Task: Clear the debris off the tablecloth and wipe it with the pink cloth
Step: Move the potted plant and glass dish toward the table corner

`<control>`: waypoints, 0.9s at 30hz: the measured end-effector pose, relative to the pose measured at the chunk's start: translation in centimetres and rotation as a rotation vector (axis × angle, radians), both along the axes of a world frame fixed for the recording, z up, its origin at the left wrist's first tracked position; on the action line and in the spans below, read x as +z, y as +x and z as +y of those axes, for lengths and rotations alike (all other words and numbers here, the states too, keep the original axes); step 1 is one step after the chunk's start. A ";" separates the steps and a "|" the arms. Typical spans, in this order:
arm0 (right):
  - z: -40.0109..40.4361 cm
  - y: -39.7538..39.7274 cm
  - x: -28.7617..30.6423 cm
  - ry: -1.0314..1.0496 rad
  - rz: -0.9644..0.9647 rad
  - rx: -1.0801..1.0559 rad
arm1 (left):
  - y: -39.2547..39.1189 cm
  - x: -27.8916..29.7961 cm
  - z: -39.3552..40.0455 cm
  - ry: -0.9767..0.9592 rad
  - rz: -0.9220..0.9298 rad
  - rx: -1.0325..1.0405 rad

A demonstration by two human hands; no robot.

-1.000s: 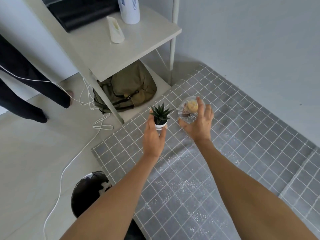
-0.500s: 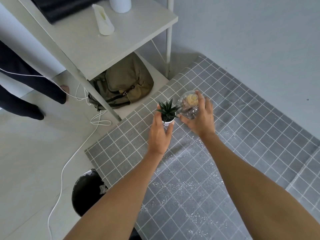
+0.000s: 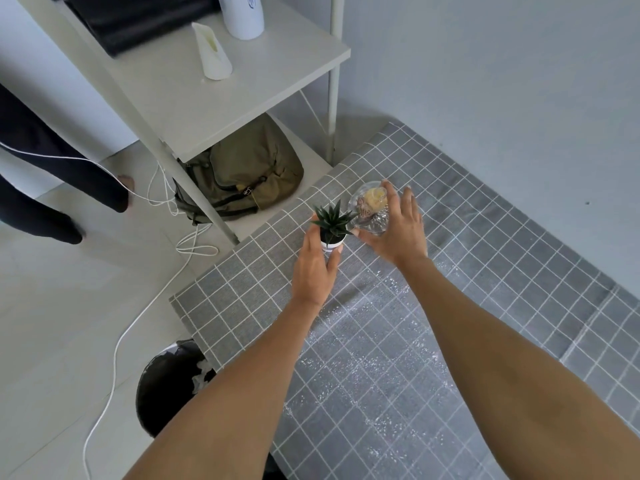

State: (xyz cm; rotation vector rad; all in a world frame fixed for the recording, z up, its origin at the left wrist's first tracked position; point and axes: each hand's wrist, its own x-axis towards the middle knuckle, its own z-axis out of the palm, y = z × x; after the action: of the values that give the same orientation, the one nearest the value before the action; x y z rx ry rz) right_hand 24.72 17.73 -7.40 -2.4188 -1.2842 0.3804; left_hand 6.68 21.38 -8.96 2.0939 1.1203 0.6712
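Left hand (image 3: 313, 268) grips small white pot of potted plant (image 3: 333, 226), fingers curled round base. Right hand (image 3: 394, 230) holds clear jar (image 3: 370, 207), fingers wrapped over side; contents tan and yellow, unidentifiable. Both items at far left corner of tablecloth (image 3: 502, 271), side by side, near touching; whether resting on desk or lifted, cannot tell. Judgement: ornaments parked at corner to free the centre, where white debris (image 3: 374, 362) lies scattered. Bin (image 3: 166, 386) stands below desk edge, handy for sweepings. Pink cloth not in view.

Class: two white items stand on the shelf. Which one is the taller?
The white cylindrical container at the shelf's back; the small slanted white holder in front is shorter.
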 end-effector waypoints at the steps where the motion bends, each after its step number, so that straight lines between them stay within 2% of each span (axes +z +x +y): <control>1: 0.0 0.1 0.4 -0.032 -0.008 0.002 | -0.1 0.0 0.1 -0.009 0.020 -0.004; 9: -1.3 -0.6 1.9 -0.160 -0.125 0.010 | -2.3 1.6 -0.3 -0.031 0.143 -0.023; 13: -4.2 -1.6 2.6 -0.200 -0.146 0.002 | -3.5 2.2 -1.3 -0.044 0.324 -0.041; 17: -8.1 -3.6 3.4 -0.249 -0.118 -0.053 | -4.5 3.2 -3.7 -0.060 0.490 -0.115; 21: -12.7 -6.4 4.3 -0.277 -0.069 -0.120 | -5.2 4.6 -6.4 0.028 0.642 -0.246; 27: -19.6 -9.4 5.4 -0.321 -0.019 -0.208 | -4.9 6.8 -10.6 0.092 0.722 -0.368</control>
State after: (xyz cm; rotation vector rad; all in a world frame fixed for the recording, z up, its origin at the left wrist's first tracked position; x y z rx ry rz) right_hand 15.33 -1.82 -2.03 -2.7968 -1.0295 0.5396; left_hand 1.79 10.82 -2.17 2.6149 1.0109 -0.2443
